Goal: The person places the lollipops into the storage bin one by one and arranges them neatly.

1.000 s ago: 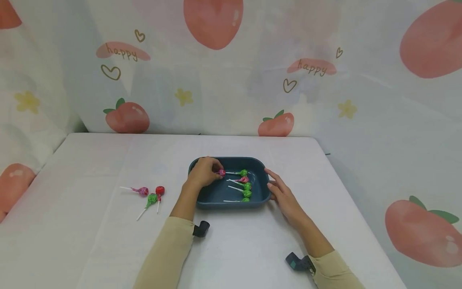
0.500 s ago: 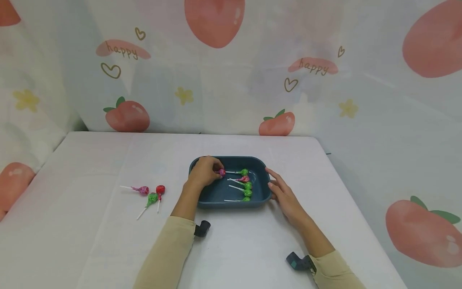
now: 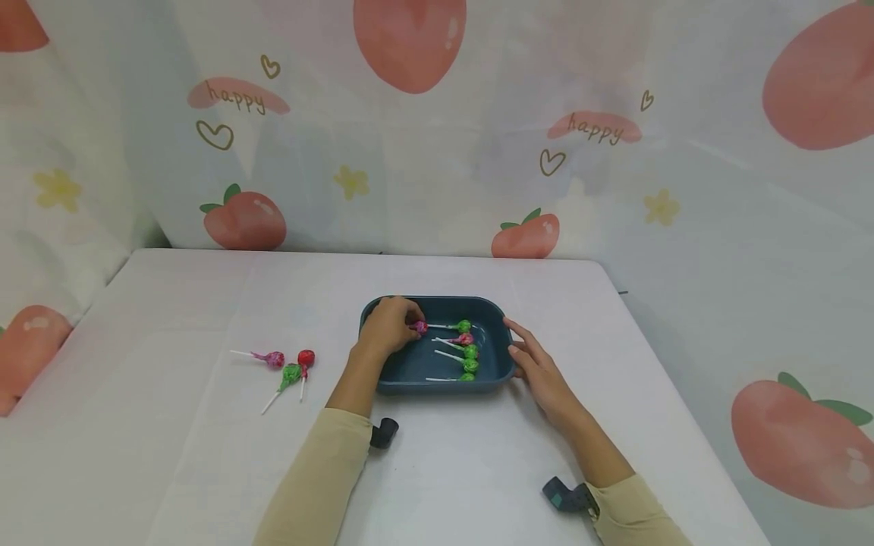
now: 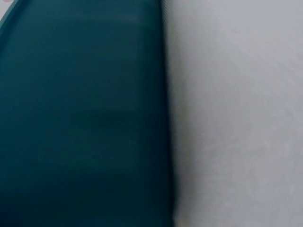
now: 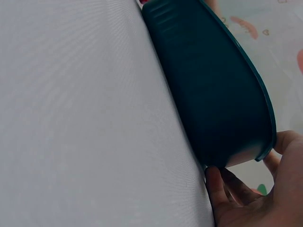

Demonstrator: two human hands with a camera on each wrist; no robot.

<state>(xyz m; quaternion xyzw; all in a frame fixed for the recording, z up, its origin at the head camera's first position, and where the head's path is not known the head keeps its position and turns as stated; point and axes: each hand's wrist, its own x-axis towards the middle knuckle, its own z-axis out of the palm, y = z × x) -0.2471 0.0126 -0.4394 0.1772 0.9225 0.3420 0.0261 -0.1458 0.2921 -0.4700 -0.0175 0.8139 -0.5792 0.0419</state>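
My left hand reaches over the left part of the dark blue tray and pinches a purple-pink wrapped lollipop; its stick is hidden by the hand. Beside the tray's right end, my right hand rests its fingers against the rim and wall. In the right wrist view, some fingertips touch the rim and others lie low by the base. Several green lollipops and one pink lollipop line the tray's right side, sticks pointing left. The left wrist view shows only tray wall and white cloth.
On the white table, left of the tray, lie a purple lollipop, a green lollipop and a red lollipop, close together. A peach-patterned curtain hangs behind the table. Each wrist carries a small black camera.
Both hands, the tray and the lollipops keep their places. Only the head view has shifted slightly.
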